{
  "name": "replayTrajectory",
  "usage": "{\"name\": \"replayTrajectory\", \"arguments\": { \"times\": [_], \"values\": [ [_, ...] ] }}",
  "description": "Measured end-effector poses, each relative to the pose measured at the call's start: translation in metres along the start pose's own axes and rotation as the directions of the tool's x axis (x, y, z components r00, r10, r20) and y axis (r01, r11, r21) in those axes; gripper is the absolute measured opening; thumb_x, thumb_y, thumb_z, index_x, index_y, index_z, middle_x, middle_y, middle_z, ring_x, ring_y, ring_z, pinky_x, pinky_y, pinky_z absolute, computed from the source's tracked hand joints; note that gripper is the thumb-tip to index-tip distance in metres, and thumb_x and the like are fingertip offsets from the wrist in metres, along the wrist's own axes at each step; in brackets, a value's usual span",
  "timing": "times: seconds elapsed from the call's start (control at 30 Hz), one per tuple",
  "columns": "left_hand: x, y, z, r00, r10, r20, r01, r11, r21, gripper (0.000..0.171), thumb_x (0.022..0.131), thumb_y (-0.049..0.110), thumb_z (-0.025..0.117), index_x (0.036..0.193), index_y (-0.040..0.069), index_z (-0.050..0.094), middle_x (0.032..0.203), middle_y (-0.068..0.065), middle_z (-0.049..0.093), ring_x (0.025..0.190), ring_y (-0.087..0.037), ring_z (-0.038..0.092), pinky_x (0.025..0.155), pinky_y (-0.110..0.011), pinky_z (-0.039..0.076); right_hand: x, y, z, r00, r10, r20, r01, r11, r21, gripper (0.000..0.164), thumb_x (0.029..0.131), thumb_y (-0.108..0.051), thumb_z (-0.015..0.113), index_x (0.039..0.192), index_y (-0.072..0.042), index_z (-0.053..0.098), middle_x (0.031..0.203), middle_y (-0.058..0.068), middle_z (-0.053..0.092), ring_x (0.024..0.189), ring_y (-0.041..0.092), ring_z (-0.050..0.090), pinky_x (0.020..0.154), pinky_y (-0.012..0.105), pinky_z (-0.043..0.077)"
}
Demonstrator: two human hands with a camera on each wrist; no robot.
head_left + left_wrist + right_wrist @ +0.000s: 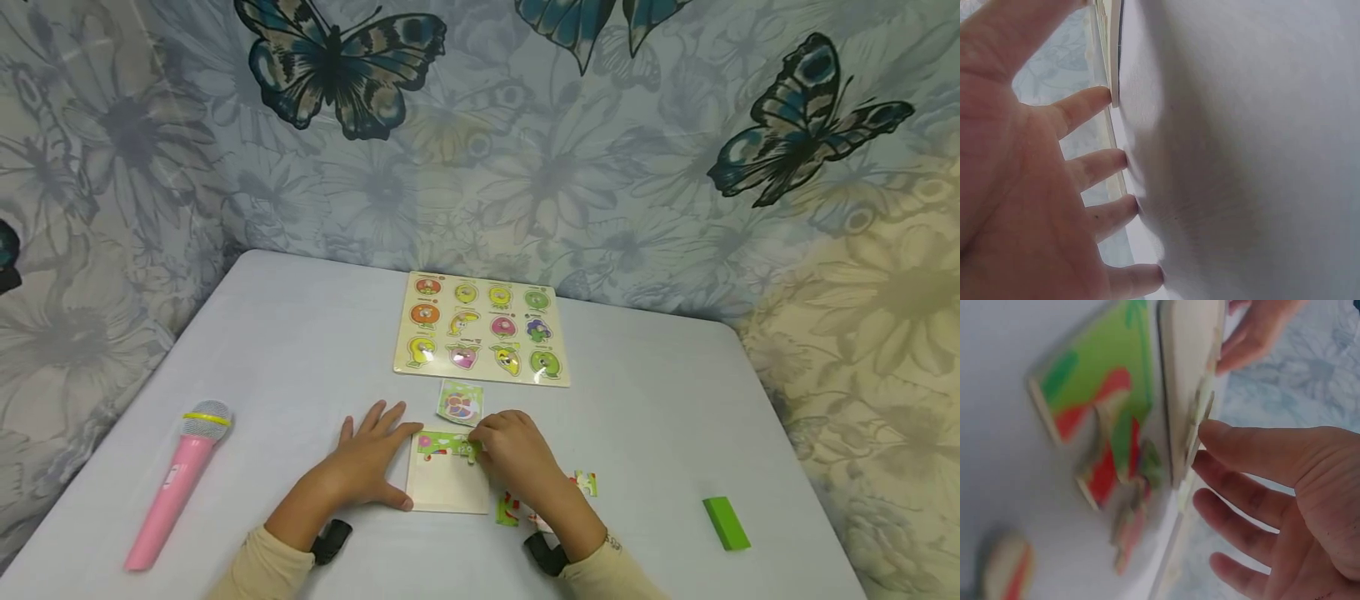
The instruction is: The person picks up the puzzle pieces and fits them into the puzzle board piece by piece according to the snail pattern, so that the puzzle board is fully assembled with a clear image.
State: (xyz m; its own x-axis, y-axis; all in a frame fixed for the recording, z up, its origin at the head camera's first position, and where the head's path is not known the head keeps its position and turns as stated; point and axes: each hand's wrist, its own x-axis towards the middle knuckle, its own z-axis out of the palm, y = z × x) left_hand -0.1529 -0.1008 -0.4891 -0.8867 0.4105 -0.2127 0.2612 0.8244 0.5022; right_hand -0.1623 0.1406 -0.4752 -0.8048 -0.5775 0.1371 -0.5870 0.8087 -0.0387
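Note:
A small square wooden puzzle board (447,489) lies on the table, with joined green puzzle pieces (435,443) along its far edge. My left hand (360,469) steadies the board's left side, fingers spread and straight, thumb by the near corner. In the left wrist view, a fingertip of the left hand (1029,181) touches the board's edge (1114,62). At the far right corner, my right hand (521,460) pinches a puzzle piece (472,452) between thumb and forefinger. Loose puzzle pieces (507,509) lie by the right forearm; the right wrist view shows a green and red piece (1100,381) close up.
Beyond the board lies a small picture card (460,402), then a larger fruit board (482,329). A pink toy microphone (180,487) is at the left and a green block (726,523) at the right. A patterned wall (525,183) stands behind the white table (645,400).

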Motion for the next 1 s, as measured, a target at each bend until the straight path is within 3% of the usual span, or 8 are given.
{"name": "replayTrajectory", "arguments": {
  "times": [0.6, 1.0],
  "values": [
    [0.000, 0.003, -0.001, 1.000, 0.010, 0.010, -0.010, 1.000, 0.019, 0.100, 0.057, 0.045, 0.090, 0.143, 0.019, 0.045, 0.160, -0.015, 0.023, 0.147, -0.042, 0.010, 0.106, -0.075, 0.011, 0.004, -0.006, 0.009, 0.999, 0.028, -0.019, -0.030, 0.996, -0.082, 0.012, 0.080, -0.016, 0.079, 0.093, -0.018, 0.078, 0.095, -0.001, 0.072, 0.096, 0.019, 0.064, 0.094, 0.039, 0.047],
    [0.001, 0.000, -0.001, 1.000, -0.005, 0.020, 0.005, 1.000, 0.013, 0.102, 0.057, 0.044, 0.091, 0.144, 0.018, 0.044, 0.160, -0.016, 0.020, 0.147, -0.042, 0.008, 0.106, -0.076, 0.009, -0.012, 0.009, -0.005, 1.000, 0.000, 0.026, -0.004, 0.990, 0.144, 0.027, 0.075, -0.011, 0.082, 0.101, -0.011, 0.074, 0.102, 0.001, 0.072, 0.099, 0.019, 0.067, 0.091, 0.039, 0.051]
  ]
}}
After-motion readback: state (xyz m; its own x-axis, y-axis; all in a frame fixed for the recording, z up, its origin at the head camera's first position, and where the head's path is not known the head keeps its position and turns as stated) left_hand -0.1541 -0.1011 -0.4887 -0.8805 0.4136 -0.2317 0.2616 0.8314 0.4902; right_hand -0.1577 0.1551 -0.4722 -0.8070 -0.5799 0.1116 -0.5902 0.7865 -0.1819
